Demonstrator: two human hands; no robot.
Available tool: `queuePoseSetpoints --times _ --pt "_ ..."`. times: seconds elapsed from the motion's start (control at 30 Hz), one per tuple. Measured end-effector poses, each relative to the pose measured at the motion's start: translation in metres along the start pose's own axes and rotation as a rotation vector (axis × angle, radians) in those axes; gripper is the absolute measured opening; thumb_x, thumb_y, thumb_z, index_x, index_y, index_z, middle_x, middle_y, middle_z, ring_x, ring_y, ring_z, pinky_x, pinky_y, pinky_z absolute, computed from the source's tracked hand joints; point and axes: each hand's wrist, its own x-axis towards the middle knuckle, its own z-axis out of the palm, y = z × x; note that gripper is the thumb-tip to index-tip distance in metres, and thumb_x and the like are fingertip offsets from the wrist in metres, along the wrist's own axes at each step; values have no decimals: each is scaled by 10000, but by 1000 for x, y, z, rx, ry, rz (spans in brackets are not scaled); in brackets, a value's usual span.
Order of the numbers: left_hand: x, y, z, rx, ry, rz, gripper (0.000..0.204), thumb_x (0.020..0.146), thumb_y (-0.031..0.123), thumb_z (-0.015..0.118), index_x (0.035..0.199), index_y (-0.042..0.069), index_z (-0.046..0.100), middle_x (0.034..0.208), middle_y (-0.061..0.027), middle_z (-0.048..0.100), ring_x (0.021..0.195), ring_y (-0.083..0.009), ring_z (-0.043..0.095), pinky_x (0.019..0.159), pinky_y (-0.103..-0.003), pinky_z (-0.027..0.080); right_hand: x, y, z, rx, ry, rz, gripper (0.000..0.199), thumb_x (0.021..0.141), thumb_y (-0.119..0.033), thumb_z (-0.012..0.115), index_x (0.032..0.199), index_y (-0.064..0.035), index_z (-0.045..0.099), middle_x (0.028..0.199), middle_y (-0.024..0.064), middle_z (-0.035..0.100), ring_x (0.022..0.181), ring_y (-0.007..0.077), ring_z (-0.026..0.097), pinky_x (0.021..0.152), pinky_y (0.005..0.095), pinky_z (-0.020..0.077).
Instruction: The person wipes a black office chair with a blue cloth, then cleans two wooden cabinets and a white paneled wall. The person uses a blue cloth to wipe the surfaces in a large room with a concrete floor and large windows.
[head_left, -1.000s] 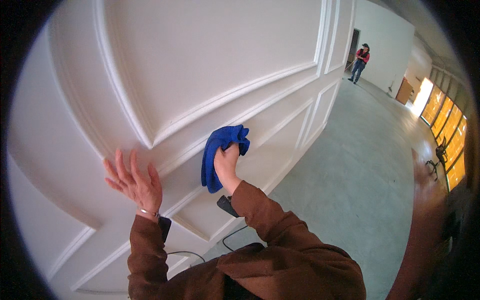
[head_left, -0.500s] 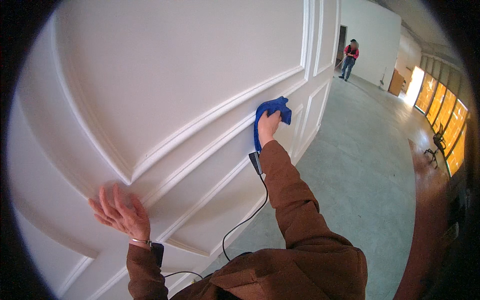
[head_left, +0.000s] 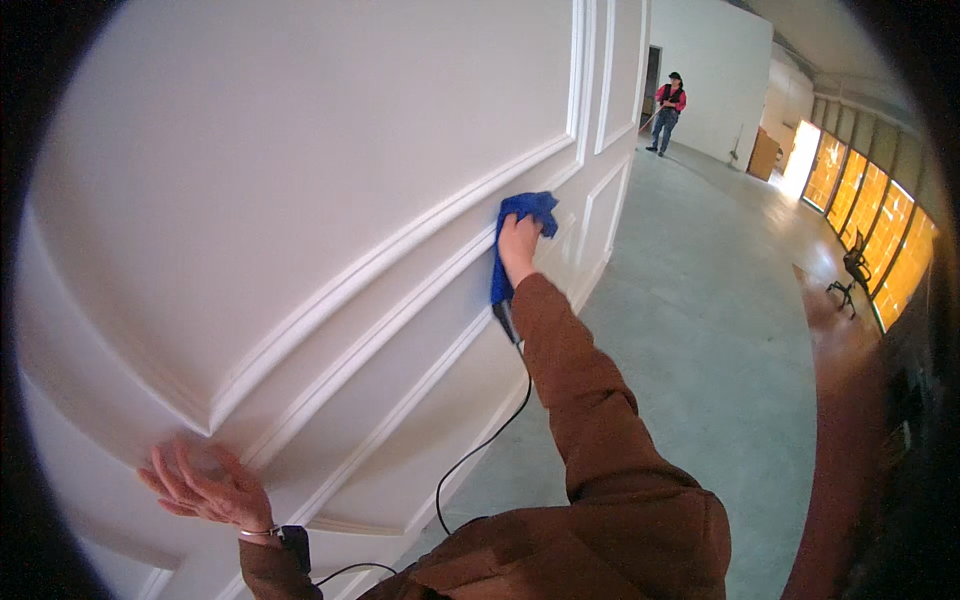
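Note:
A white panelled wall (head_left: 330, 180) with raised moulding strips fills the left and middle of the view. My right hand (head_left: 518, 245), arm stretched forward, grips a blue cloth (head_left: 530, 208) against the moulding. Part of the cloth hangs below the fingers, beside a dark device (head_left: 505, 322) with a black cable at my wrist. At the lower left, my left hand (head_left: 207, 485) has its fingers spread and appears to rest against the wall near a corner of the moulding. A bracelet and another dark device (head_left: 296, 548) are on that wrist.
A grey floor (head_left: 700, 330) stretches off to the right of the wall. Far back stands a person (head_left: 667, 112) in a red and dark top, holding a thin stick. A black chair frame (head_left: 853, 275) stands by yellow-lit window panels (head_left: 865, 205) at the right.
The view has shifted, so the wall, the person and the chair sit further left. My left hand appears lower in the picture. The right hand keeps its grip on the cloth at the moulding.

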Motion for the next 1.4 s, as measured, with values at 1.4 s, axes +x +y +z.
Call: queuePoseSetpoints --times 1.4 --pt "-20 87 -1 -477 -112 34 409 952 196 570 1331 54 512 1472 -195 374 1442 -429 211 1146 -648 171 -3 -1 -19 103 -176 23 461 922 -234 507 1163 158 510 1224 390 497 1180 506 440 1030 548 346"
